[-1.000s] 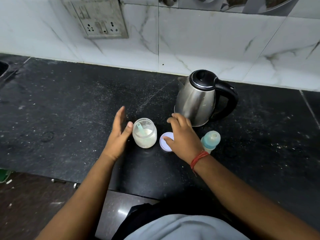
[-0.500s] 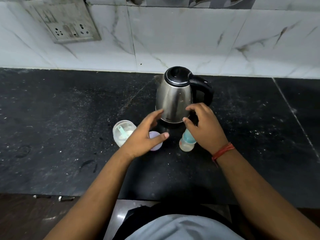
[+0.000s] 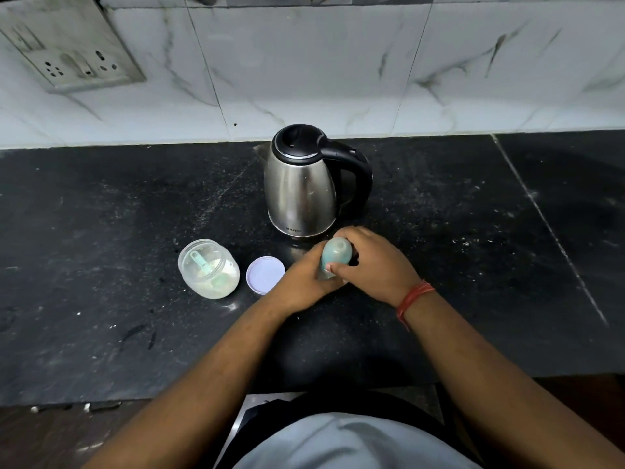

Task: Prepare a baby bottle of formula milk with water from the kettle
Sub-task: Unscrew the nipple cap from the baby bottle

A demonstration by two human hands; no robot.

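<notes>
A small baby bottle (image 3: 333,255) with a teal cap stands on the black counter (image 3: 101,299) in front of the steel kettle (image 3: 301,187). My left hand (image 3: 301,282) wraps its lower body, which is mostly hidden. My right hand (image 3: 375,262) grips the teal cap from the right. The kettle has a black lid and its handle points right. To the left an open clear jar (image 3: 209,269) holds white formula powder and a green scoop. Its lilac lid (image 3: 265,274) lies flat between the jar and my left hand.
A white marble-tiled wall (image 3: 338,79) backs the counter, with a socket plate (image 3: 72,52) at the upper left. The counter's front edge runs just above my torso. A seam crosses the counter at the right.
My left hand moved right from over the lilac lid and closed on the bottle's body. My right hand closed onto the bottle's cap. The camera view shifted.
</notes>
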